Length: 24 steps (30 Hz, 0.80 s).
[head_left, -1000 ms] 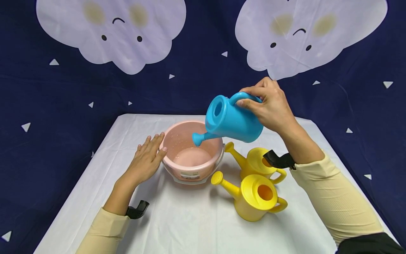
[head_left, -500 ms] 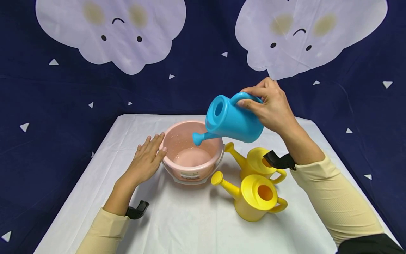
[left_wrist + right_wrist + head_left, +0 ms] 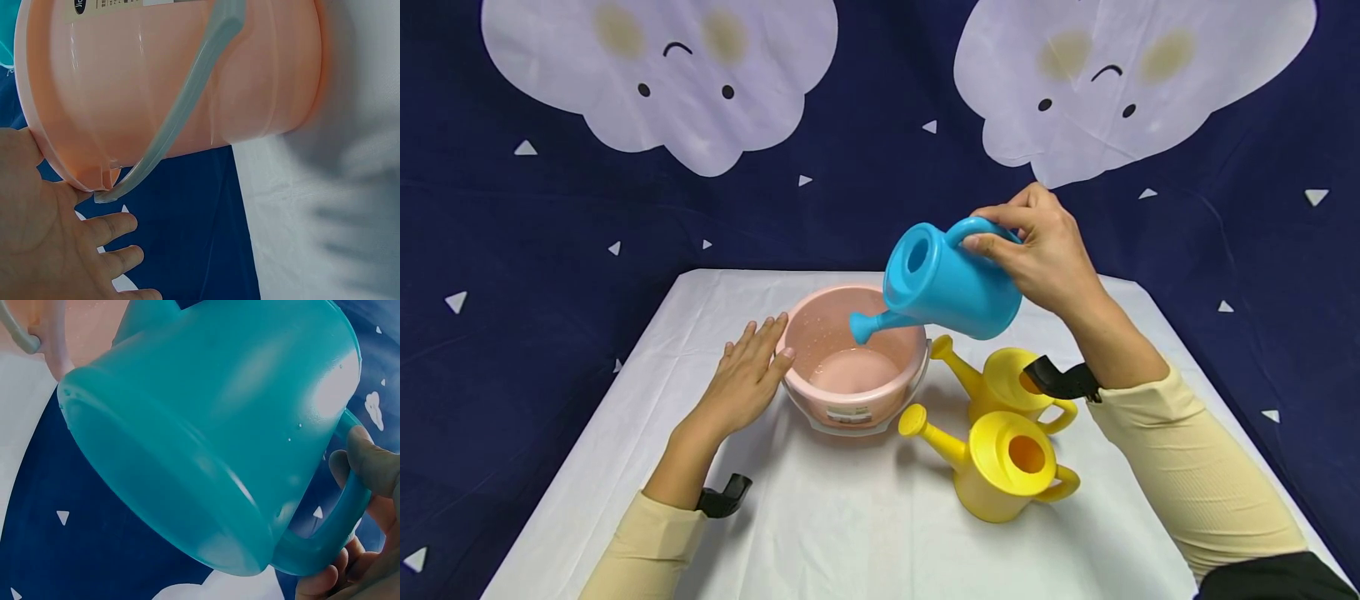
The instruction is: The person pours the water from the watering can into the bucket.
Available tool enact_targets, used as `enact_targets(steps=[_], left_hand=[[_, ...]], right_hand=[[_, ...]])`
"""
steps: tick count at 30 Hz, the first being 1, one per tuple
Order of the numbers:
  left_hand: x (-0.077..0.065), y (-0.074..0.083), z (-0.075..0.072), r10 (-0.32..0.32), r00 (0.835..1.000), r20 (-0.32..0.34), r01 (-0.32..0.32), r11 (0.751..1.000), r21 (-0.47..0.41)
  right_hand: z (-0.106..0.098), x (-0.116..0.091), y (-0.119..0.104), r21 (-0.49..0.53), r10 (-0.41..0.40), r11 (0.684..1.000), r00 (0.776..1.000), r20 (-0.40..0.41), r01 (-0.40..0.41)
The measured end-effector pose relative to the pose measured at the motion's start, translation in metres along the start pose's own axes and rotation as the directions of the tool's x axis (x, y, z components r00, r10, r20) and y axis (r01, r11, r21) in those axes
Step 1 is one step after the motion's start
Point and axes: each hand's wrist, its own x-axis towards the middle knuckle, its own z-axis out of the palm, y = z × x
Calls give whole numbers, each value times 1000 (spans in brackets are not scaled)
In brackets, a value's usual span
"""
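Note:
A blue watering can [image 3: 958, 287] hangs tilted in the air, its spout angled down over the pink bucket [image 3: 850, 400]. My right hand [image 3: 1037, 242] grips the can by its handle [image 3: 331, 534], fingers and thumb wrapped round it in the right wrist view. Drops and a shallow pool of water show inside the bucket. My left hand [image 3: 745, 375] lies against the bucket's left rim with its fingers spread and straight. In the left wrist view the grey bucket handle [image 3: 181, 112] hangs down along the bucket's side, close to my fingers [image 3: 112, 228].
Two yellow watering cans stand right of the bucket: a front one [image 3: 1003, 467] and a rear one [image 3: 1000, 379], partly overlapped by it. All rest on a white-covered table [image 3: 820, 525]. A dark blue cloth [image 3: 880, 208] with cloud prints hangs behind.
The blue watering can has tipped slightly further, its spout end shifting a little left over the bucket. My left hand, the bucket and the yellow cans have stayed in place.

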Motion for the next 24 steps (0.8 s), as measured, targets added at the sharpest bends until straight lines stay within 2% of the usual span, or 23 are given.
enact_targets(steps=[24], left_hand=[[0,-1,1,5,1000,-8,-5,1000,-2]], right_hand=[[-1,-2,12,18,71,997,996,-51,-70]])
